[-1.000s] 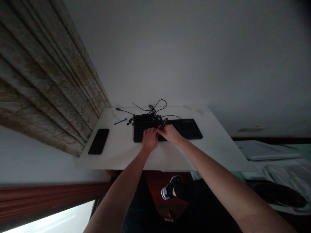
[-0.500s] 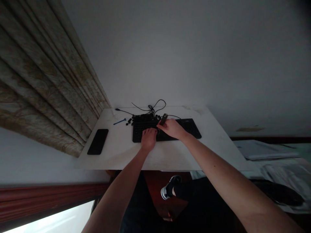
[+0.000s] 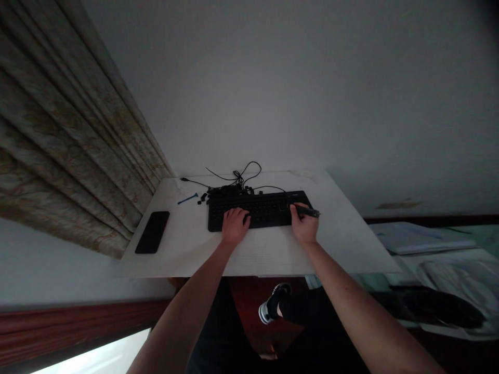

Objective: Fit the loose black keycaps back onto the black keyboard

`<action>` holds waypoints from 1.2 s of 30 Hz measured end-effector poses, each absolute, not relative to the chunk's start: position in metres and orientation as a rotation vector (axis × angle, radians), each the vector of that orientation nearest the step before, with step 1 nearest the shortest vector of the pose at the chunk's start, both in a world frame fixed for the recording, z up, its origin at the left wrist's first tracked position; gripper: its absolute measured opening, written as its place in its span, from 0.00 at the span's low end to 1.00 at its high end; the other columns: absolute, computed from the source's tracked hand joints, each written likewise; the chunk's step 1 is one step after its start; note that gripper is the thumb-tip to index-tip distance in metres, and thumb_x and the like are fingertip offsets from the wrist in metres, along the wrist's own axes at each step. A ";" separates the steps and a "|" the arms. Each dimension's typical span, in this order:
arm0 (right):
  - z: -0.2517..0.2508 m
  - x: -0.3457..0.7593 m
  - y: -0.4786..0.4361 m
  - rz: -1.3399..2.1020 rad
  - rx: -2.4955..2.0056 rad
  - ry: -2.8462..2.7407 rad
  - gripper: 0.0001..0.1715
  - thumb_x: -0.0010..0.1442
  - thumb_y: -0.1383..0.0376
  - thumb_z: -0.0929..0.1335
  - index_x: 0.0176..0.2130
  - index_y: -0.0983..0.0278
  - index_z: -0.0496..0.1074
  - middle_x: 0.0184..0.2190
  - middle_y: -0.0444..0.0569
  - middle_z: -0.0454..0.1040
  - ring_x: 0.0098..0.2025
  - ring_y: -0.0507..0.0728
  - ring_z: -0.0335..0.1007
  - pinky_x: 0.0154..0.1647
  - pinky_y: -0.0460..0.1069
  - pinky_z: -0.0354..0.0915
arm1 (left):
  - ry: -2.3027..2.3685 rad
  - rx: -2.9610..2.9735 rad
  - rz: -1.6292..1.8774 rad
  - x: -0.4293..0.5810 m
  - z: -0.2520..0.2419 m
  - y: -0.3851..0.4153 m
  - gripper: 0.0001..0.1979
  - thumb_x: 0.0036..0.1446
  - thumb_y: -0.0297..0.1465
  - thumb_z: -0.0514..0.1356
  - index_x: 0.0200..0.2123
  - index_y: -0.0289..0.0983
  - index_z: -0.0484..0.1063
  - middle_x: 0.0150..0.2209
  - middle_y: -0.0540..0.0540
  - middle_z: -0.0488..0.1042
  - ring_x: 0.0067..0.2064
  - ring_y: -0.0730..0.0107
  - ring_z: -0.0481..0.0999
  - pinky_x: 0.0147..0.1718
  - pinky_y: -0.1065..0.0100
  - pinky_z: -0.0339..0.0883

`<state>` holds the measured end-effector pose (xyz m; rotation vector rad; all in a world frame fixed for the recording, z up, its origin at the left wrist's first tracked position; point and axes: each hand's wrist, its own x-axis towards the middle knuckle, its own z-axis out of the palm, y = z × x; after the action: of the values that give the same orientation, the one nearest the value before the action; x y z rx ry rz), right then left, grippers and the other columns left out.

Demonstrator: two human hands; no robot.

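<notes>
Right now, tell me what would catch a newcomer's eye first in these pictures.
The black keyboard on the white tabletop stands out, with the left hand on its keys and the right hand at its right end gripping a slim dark tool. Behind it lie a tangle of black cable and a heap of small black pieces. Further left sits a black smartphone.

A white tabletop point(image 3: 257, 259) carries a black keyboard point(image 3: 265, 208), loose black keycaps point(image 3: 202, 198), a black cable point(image 3: 195, 182), a blue stick point(image 3: 187, 198) and a black smartphone point(image 3: 152, 232).

patterned curtain point(image 3: 58, 140), white wall point(image 3: 273, 88) — dark wooden trim point(image 3: 78, 324)
</notes>
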<state>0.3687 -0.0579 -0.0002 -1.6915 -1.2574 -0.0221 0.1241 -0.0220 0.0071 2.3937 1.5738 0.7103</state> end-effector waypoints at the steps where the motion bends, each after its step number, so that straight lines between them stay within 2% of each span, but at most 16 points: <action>1: -0.002 0.369 -0.058 -0.039 -1.685 -1.263 0.30 0.66 0.46 0.62 0.45 0.66 0.77 0.40 0.58 0.81 0.40 0.62 0.77 0.45 0.55 0.70 | 1.570 2.393 0.715 0.124 0.006 -0.022 0.10 0.67 0.34 0.57 0.48 0.42 0.76 0.47 0.45 0.77 0.53 0.59 0.72 0.57 0.55 0.60; 4: -0.004 0.370 -0.056 -0.066 -1.708 -1.307 0.29 0.67 0.47 0.61 0.45 0.66 0.77 0.40 0.59 0.81 0.44 0.64 0.76 0.49 0.57 0.68 | 1.560 2.359 0.791 0.123 0.004 -0.021 0.10 0.67 0.32 0.57 0.48 0.42 0.76 0.47 0.45 0.78 0.52 0.61 0.74 0.56 0.57 0.63; 10: -0.002 0.372 -0.056 -0.074 -1.757 -1.348 0.28 0.68 0.48 0.59 0.45 0.65 0.77 0.39 0.59 0.80 0.42 0.64 0.76 0.49 0.57 0.68 | 1.598 2.217 0.969 0.120 0.017 -0.008 0.09 0.66 0.30 0.59 0.46 0.40 0.77 0.45 0.45 0.80 0.49 0.63 0.77 0.53 0.59 0.67; 17: -0.003 0.373 -0.055 -0.062 -1.752 -1.336 0.28 0.69 0.48 0.59 0.45 0.65 0.76 0.39 0.58 0.80 0.43 0.63 0.76 0.49 0.56 0.68 | 1.854 2.161 0.906 0.089 0.053 0.050 0.10 0.66 0.33 0.58 0.48 0.41 0.76 0.45 0.44 0.81 0.49 0.59 0.78 0.52 0.58 0.66; 21: -0.002 0.374 -0.055 -0.050 -1.747 -1.322 0.29 0.69 0.47 0.59 0.44 0.65 0.76 0.37 0.58 0.80 0.43 0.64 0.76 0.48 0.56 0.68 | 1.931 2.148 0.803 0.069 0.053 0.068 0.14 0.65 0.32 0.57 0.52 0.38 0.74 0.49 0.40 0.80 0.52 0.56 0.77 0.54 0.57 0.66; 26: -0.003 0.375 -0.054 -0.040 -1.759 -1.294 0.29 0.68 0.47 0.60 0.44 0.65 0.76 0.37 0.58 0.80 0.42 0.64 0.77 0.47 0.55 0.68 | 1.725 2.315 0.873 0.086 0.032 0.038 0.15 0.63 0.25 0.55 0.51 0.38 0.74 0.54 0.40 0.75 0.57 0.58 0.74 0.60 0.56 0.64; 30: -0.004 0.375 -0.054 -0.040 -1.768 -1.285 0.29 0.68 0.47 0.60 0.45 0.66 0.76 0.38 0.58 0.80 0.43 0.64 0.76 0.47 0.55 0.68 | 1.514 2.391 0.893 0.121 0.013 -0.004 0.13 0.62 0.24 0.56 0.48 0.40 0.75 0.51 0.42 0.75 0.55 0.59 0.74 0.60 0.57 0.65; 36: -0.003 0.374 -0.054 -0.053 -1.739 -1.281 0.30 0.68 0.46 0.60 0.44 0.66 0.77 0.38 0.58 0.80 0.42 0.63 0.77 0.46 0.55 0.68 | 1.468 2.373 0.932 0.142 0.000 -0.031 0.16 0.60 0.24 0.57 0.51 0.38 0.72 0.51 0.41 0.74 0.56 0.58 0.73 0.59 0.54 0.66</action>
<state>0.3736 -0.0543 -0.0032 -1.7386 -1.2808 -0.0529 0.1418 -0.0313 -0.0004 2.3730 1.4683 0.9323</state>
